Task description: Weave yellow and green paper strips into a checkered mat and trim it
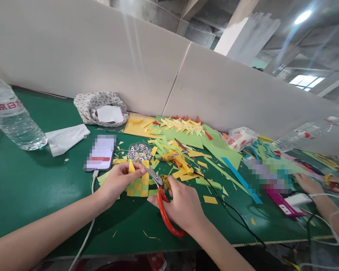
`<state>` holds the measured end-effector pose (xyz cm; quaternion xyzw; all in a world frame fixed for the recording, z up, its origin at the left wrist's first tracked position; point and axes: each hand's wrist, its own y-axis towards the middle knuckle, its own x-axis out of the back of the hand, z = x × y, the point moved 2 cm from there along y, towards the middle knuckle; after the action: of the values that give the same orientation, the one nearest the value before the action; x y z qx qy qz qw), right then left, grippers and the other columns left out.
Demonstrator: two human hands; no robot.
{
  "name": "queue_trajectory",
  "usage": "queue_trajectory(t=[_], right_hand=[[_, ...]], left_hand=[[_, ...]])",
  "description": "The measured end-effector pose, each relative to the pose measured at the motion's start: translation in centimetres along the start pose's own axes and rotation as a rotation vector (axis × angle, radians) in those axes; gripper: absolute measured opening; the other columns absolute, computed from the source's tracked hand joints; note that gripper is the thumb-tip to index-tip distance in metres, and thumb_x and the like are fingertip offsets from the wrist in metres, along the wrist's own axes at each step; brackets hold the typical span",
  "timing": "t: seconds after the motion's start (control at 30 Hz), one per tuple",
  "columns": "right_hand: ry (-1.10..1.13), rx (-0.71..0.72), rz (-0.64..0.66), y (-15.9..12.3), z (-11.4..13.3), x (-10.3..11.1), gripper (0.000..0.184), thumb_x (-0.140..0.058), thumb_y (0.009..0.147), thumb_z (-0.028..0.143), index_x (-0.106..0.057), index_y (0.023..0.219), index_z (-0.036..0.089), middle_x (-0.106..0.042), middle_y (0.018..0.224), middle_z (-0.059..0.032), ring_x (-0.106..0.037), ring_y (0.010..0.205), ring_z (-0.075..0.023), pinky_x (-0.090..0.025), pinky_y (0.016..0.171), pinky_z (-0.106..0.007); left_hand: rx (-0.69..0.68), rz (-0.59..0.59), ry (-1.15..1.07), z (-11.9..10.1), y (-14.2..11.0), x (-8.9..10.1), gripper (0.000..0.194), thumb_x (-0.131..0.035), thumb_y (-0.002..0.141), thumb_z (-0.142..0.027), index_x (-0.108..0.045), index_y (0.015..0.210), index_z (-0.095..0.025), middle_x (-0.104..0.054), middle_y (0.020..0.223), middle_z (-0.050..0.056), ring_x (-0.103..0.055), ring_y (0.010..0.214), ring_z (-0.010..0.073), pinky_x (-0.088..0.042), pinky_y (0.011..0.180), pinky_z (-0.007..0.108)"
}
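Observation:
My left hand [117, 180] pinches a woven piece of yellow and green paper strips [139, 185] and holds it just above the green table [31, 180]. My right hand [180, 205] is wrapped round the red handles of a pair of scissors [161, 195]. The scissor blades are parted at the upper right corner of the woven piece, by a pointed yellow strip end. Paper offcuts lie around both hands.
A phone [100, 153] on a white cable, a small box of beads [139, 152], a yellow glue gun [180, 162] with a black cord, and green and yellow paper sheets [186, 135] lie behind. Water bottle [11, 116] far left. Another person's hands [322, 184] work at right.

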<state>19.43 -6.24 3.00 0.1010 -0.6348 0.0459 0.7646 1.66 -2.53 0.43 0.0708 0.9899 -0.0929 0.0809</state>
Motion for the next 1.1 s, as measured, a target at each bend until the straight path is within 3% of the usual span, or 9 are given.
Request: queue_trajectory(t=[0.3,0.7,1.1], right_hand=[[0.025,0.0,-0.049,0.1,0.2,0.3,0.038,-0.048,0.072,0.057,-0.041,0.064,0.02,-0.048,0.05,0.0046,-0.042,0.039,-0.0085,-0.02,0.043,-0.02],[0.083,0.0,-0.042,-0.1,0.6,-0.8,0.034,-0.05,0.074,0.052,-0.039,0.066,0.021,-0.052,0.052,0.0034,-0.051,0.046,-0.0125,-0.02,0.045,-0.021],[0.106,-0.009,-0.034,0.0,0.4,-1.0,0.036,-0.05,0.075,0.051,-0.035,0.062,0.021,-0.053,0.05,0.0032,-0.051,0.044,-0.0127,-0.018,0.044,-0.022]], left_hand=[[-0.036,-0.006,-0.04,-0.6,-0.2,0.0,0.017,-0.069,0.068,-0.037,-0.066,0.072,-0.021,-0.063,0.072,-0.001,-0.055,0.067,0.0119,-0.04,0.062,0.021],[-0.054,-0.002,-0.06,-0.4,-0.4,-0.2,0.021,-0.067,0.07,-0.039,-0.063,0.073,-0.019,-0.06,0.075,0.0,-0.053,0.068,0.0119,-0.041,0.063,0.02],[-0.041,-0.033,0.003,-0.3,-0.4,0.0,0.026,-0.065,0.07,-0.043,-0.059,0.076,-0.018,-0.056,0.069,-0.002,-0.051,0.062,0.0106,-0.038,0.056,0.02]])
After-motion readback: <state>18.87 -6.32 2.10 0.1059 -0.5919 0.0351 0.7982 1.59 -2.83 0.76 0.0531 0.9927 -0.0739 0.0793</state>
